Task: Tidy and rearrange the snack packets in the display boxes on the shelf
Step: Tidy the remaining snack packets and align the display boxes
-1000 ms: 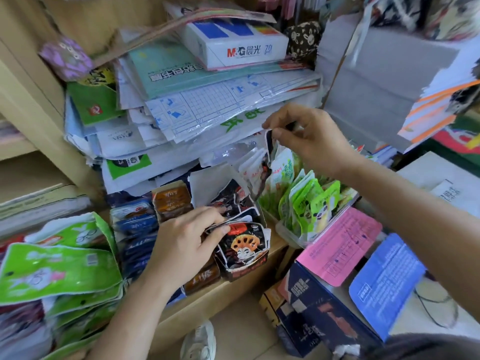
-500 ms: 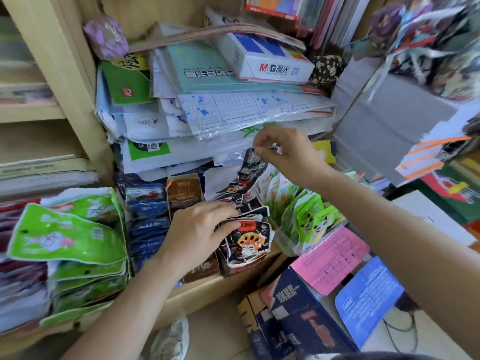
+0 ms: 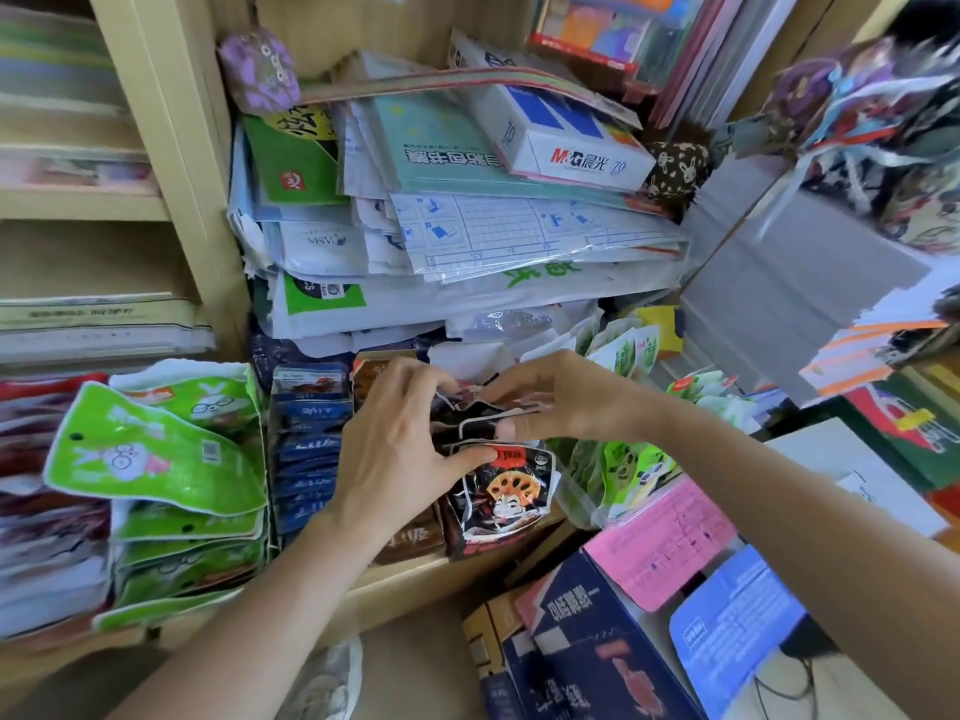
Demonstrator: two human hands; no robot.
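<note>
A row of black snack packets (image 3: 501,493) with an orange cartoon face stands in a display box at the shelf's front middle. My left hand (image 3: 400,444) grips the left side of the row, its thumb on the front packet's top edge. My right hand (image 3: 558,397) comes in from the right and pinches the tops of the black packets behind it. Both hands meet over the same box. Blue packets (image 3: 306,449) stand in the box to the left, brown packets (image 3: 410,543) are partly hidden under my left hand.
Large green packets (image 3: 156,459) are stacked at the left. Small green packets (image 3: 628,465) fill a clear box at the right. Stacked paper and plastic sleeves (image 3: 493,241) overhang the snack boxes. Dark blue, pink and blue cartons (image 3: 597,652) stand below the shelf edge.
My right hand has come down from the paper stack with a black packet and joined the left hand at the black packet row. The camera has moved closer.
</note>
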